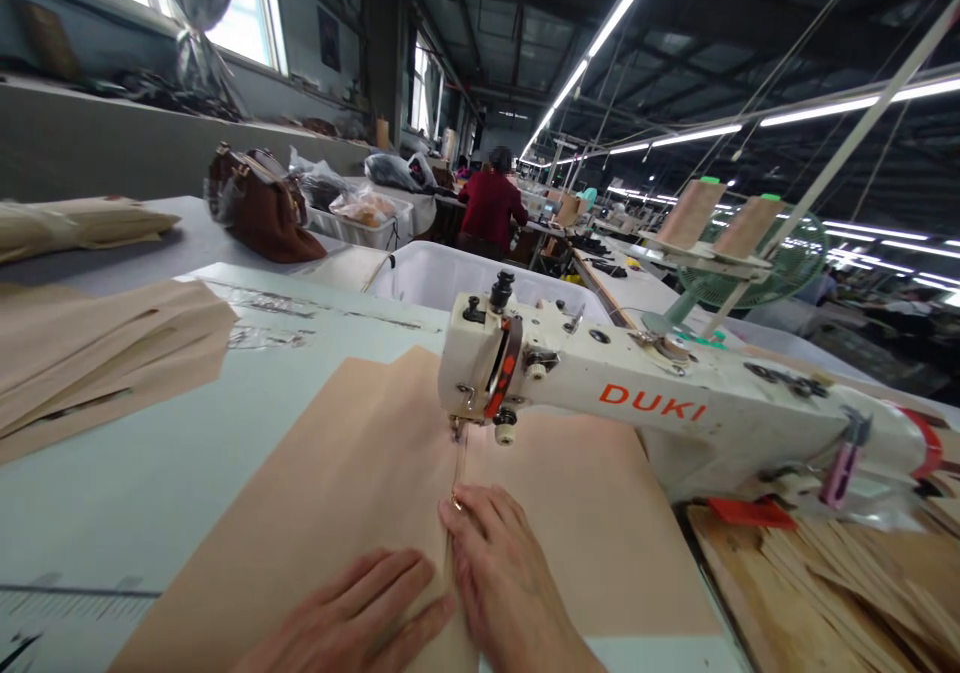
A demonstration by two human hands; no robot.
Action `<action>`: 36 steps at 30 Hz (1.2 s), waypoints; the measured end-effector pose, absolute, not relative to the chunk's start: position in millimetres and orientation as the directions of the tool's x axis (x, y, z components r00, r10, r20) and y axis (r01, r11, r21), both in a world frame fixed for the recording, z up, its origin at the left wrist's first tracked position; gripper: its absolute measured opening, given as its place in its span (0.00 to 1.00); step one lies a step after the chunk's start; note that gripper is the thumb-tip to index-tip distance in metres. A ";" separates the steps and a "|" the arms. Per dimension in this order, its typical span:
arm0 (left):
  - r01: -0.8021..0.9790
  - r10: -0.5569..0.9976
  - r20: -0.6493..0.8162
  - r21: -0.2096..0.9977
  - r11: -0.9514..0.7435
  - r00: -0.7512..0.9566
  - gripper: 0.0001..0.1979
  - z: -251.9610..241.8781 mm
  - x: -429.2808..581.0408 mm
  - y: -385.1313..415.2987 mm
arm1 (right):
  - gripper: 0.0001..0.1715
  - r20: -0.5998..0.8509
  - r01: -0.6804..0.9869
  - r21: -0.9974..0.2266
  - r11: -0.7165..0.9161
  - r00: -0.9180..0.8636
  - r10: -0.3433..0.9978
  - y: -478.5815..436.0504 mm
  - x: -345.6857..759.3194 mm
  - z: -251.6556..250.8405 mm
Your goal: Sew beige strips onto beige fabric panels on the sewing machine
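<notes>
A large tan fabric panel (375, 453) lies under the needle of a white sewing machine (570, 363) lettered DUKI. A narrow zipper (460, 468) runs down its middle from the presser foot (456, 428) toward me. My right hand (506, 578) has its fingers bent and pressed together on this zipper, beside a small shiny metal piece at the fingertips that looks like the slider. My left hand (367, 608) lies flat on the fabric to the left, fingers stretched, holding nothing. The zipper's near part is partly hidden between my hands.
Tan cut pieces (112, 343) lie on the left of the pale table (315, 338), with a brown handbag (262, 203) behind. A white bin (420, 265) stands beyond the machine. Pink-handled snips (840, 468), thread cones (690, 213) and stacked strips (832, 583) are right. A person in red (491, 203) sits ahead.
</notes>
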State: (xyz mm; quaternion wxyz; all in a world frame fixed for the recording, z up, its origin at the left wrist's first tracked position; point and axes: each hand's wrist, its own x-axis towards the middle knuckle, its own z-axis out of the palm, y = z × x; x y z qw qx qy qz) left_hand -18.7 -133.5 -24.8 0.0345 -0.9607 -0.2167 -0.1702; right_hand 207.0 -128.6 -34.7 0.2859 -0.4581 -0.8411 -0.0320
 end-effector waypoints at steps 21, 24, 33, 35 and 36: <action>0.553 0.609 0.076 0.342 -0.760 0.790 0.41 12.9 -12.5 -111.8 | 0.06 0.211 0.786 -0.572 0.234 -0.135 0.968 -59.8 212.9 -4.0; 0.617 0.657 -0.082 0.448 -0.647 0.749 0.41 20.8 -6.4 -116.3 | 0.03 0.215 0.818 -0.549 0.171 -0.060 0.975 -55.0 205.6 -9.9; 0.664 0.672 -0.170 0.448 -0.599 0.721 0.44 28.2 -1.3 -119.5 | 0.07 0.267 0.849 -0.501 0.165 -0.029 0.963 -39.8 206.8 -21.3; 0.656 0.676 -0.136 0.436 -0.616 0.725 0.46 17.9 -4.0 -119.9 | 0.07 0.271 0.854 -0.489 0.179 -0.046 0.961 -36.8 212.1 -20.4; 0.652 0.674 -0.125 0.433 -0.623 0.728 0.46 13.2 -5.1 -120.0 | 0.07 0.272 0.856 -0.482 0.189 -0.058 0.961 -36.3 214.4 -19.9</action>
